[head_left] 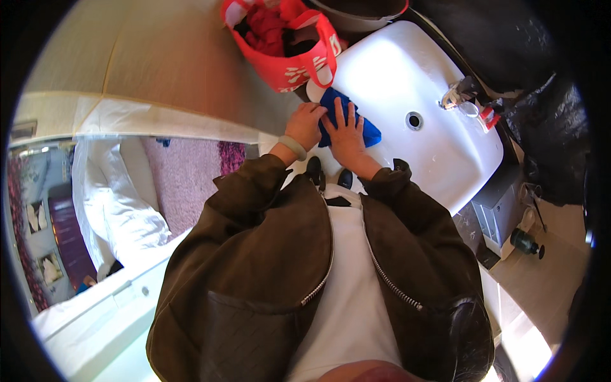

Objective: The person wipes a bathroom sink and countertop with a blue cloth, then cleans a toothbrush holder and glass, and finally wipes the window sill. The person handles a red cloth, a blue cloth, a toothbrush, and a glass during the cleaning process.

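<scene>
A blue cloth (pixel 371 134), folded into a flat piece, lies on the left rim of the white sink (pixel 439 159). My right hand (pixel 347 137) rests flat on top of it with the fingers stretched and spread. At the cloth's left edge, my left hand (pixel 305 125) has its fingers bent together and pinches the fabric. A pale band circles my left wrist. Part of the cloth is hidden under both hands.
Beyond my hands stands a red bag (pixel 280 67) stuffed with red and dark fabric, beside a dark basin (pixel 363 14). A faucet (pixel 459 92) is on the sink's right side. Black plastic sheeting (pixel 550 140) hangs at the right. A grey box (pixel 499 213) stands below it.
</scene>
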`<action>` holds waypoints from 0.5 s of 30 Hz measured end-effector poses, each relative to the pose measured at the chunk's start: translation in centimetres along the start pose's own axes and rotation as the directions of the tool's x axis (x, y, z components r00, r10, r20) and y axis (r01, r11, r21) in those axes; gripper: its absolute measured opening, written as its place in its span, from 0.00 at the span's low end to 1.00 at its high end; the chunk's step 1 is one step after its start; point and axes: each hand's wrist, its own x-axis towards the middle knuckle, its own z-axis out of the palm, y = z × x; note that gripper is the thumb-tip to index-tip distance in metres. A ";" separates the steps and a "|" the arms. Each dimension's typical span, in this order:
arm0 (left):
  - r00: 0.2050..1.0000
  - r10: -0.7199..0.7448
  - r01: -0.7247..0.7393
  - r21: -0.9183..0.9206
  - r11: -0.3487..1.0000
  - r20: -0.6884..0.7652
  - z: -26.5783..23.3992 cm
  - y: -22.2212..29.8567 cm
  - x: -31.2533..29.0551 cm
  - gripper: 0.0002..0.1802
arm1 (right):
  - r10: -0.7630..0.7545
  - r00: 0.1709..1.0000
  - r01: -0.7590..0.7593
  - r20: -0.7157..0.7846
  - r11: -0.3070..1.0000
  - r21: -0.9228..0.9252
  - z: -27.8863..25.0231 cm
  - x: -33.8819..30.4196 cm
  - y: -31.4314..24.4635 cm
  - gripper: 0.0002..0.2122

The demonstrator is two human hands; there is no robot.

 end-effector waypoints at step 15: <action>0.997 -0.046 0.039 -0.124 0.992 -0.056 -3.1 -10.3 17.9 0.27 | 0.254 0.903 -0.175 -0.346 0.954 0.245 1.1 9.6 1.7 0.39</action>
